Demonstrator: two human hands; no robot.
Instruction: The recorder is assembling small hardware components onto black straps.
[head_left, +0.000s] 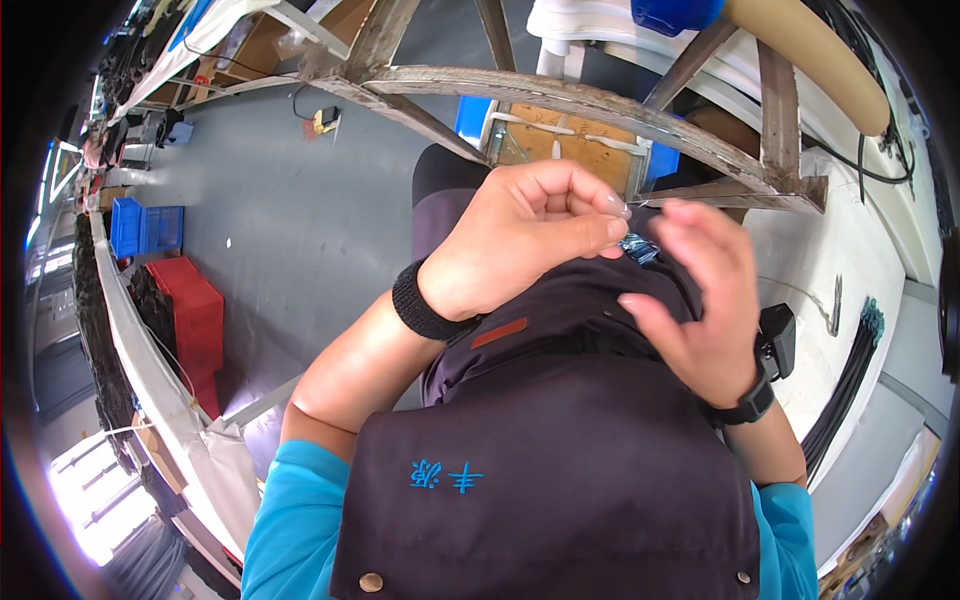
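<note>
In front of my lap, my left hand [545, 225] is closed in a pinch of thumb and forefinger. What the pinch holds is too small to name; a thin pale line shows near the fingertips. Just right of it, my right hand [705, 300] has its thumb and fingers spread apart, the fingers smeared by motion, with nothing visible between them. Between the two hands, a small shiny blue bundle [640, 248] shows against the dark apron [560, 450]; the left fingertips partly cover it.
A worn frame [530, 88] of bars crosses ahead of my hands, with a tan padded tube [815, 65] at upper right. A bundle of black strands [850, 385] lies on the white surface to the right. Blue [145, 228] and red [195, 310] crates stand on the left.
</note>
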